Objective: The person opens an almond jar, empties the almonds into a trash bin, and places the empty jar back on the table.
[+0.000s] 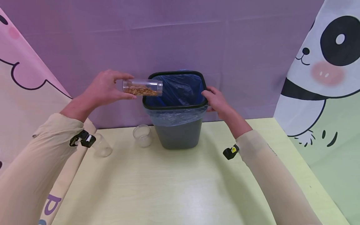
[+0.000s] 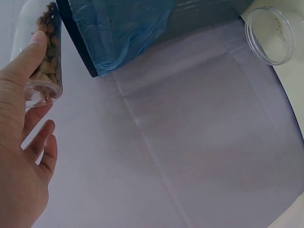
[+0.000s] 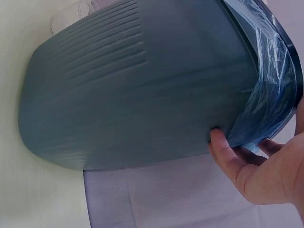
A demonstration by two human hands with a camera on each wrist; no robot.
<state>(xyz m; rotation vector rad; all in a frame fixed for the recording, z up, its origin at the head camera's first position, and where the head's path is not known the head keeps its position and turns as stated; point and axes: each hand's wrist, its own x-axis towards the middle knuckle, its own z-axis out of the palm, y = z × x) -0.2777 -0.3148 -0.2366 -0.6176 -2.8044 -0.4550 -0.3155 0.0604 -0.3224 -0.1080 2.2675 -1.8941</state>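
My left hand (image 1: 105, 88) pinches a clear plastic jar (image 1: 144, 82) near its base, thumb below and fingers above. The jar lies nearly level, its threaded neck pointing right over the left rim of a grey trash bin (image 1: 178, 132). Brown nut-like pieces (image 2: 51, 61) lie along the jar's lower side; their exact kind is unclear. A blue plastic liner (image 1: 182, 89) covers the bin's inside and folds out under the black rim (image 1: 174, 108). On the bin's right side, my right hand (image 1: 216, 100) grips the rim, with fingertips against the outer wall in the right wrist view.
Left of the bin, a clear empty jar (image 1: 142, 136) stands on the pale table (image 1: 180, 184). Another clear container (image 1: 102, 146) is farther left, partly behind the left sleeve. A purple cloth backdrop (image 1: 239, 56) hangs right behind the bin; printed panels flank the table.
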